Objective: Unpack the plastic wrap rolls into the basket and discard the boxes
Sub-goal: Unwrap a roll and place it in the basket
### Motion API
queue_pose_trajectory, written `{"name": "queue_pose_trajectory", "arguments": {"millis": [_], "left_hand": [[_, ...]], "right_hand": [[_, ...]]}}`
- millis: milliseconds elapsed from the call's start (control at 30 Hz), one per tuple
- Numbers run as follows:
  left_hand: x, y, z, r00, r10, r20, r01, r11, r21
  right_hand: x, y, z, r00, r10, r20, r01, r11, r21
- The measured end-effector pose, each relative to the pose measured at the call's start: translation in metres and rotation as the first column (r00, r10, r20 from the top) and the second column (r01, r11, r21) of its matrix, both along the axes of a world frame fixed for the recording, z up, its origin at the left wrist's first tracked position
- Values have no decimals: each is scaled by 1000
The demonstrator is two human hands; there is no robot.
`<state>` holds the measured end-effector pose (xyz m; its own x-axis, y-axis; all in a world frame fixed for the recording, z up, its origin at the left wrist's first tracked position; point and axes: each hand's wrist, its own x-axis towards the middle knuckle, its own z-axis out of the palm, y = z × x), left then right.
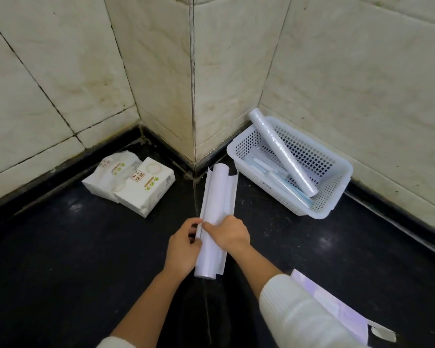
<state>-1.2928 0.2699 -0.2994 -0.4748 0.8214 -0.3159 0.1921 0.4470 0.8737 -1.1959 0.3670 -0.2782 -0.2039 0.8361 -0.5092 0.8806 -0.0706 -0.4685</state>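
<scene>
A long white box (221,194) lies opened lengthwise on the dark floor, its flaps spread. A plastic wrap roll (207,264) sticks out of its near end. My left hand (183,249) grips the roll and the box's left edge. My right hand (230,234) presses on the box's right flap, thumb at the fold. A white perforated basket (337,169) stands to the right against the wall. One wrap roll (281,151) leans diagonally in the basket, its top end over the rim, with pale blue-white packets beneath it.
Two white tissue packs (133,184) lie in the left corner. A flattened pale purple box (337,307) lies at the lower right by my right sleeve. A tiled wall corner (193,96) juts out just beyond the open box.
</scene>
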Motion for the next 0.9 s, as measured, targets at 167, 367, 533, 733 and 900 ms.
{"name": "queue_pose_trajectory", "arguments": {"millis": [167, 367, 533, 733, 900], "left_hand": [[-12, -3, -2, 995, 0, -99, -5, 999, -53], [-22, 0, 4, 989, -57, -133, 37, 988, -148], [-14, 20, 18, 959, -145, -242, 106, 980, -170], [6, 87, 53, 860, -237, -452, 277, 960, 25], [20, 155, 64, 673, -454, -584, 472, 871, -133]], "right_hand": [[-1, 9, -3, 981, -185, -53, 176, 974, -145], [63, 20, 31, 881, -256, -398, 100, 922, -373], [103, 36, 73, 829, -195, -524, 29, 951, -308], [116, 103, 115, 849, -99, -519, 130, 991, 25], [116, 174, 116, 966, 43, -255, 29, 962, 272]]}}
